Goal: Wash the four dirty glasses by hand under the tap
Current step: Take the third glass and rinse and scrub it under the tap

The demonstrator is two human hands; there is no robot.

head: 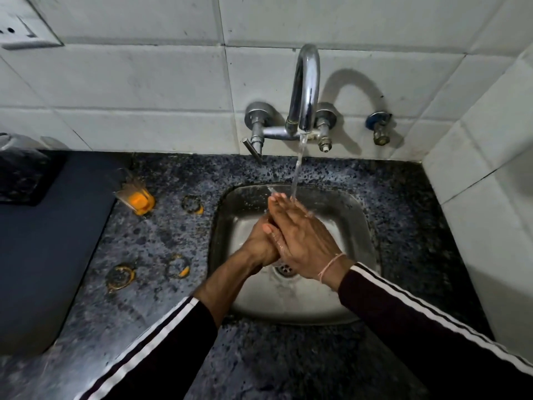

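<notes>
Both hands are held together over the sink (pixel 357 226), under running water (pixel 297 171) from the tap (pixel 306 90). The right hand (pixel 300 241) is laid flat, fingers straight and pointing toward 11 o'clock, with the stream landing on its fingertips. The left hand (pixel 261 241) is pressed beneath it, fingers curled against the right palm; whether anything is gripped between the two hands cannot be told. A faint clear edge shows just past the fingertips, too blurred to identify.

Four glasses are seen on the speckled counter (pixel 288 362), at 9 o'clock from the sink. One glass (pixel 137 199) lies tilted at 10 o'clock, with orange residue inside. A second glass (pixel 191 204) stands just beside the sink's upper left corner. A third glass (pixel 177 266) and a fourth glass (pixel 120 277) stand side by side at 8 o'clock, each rimmed with orange residue.

A dark mat (pixel 43 255) is noted at the far left. Dark sleeves (pixel 432 327) with white stripes cover both forearms. A thread band (pixel 331 267) is worn on the right wrist.
</notes>
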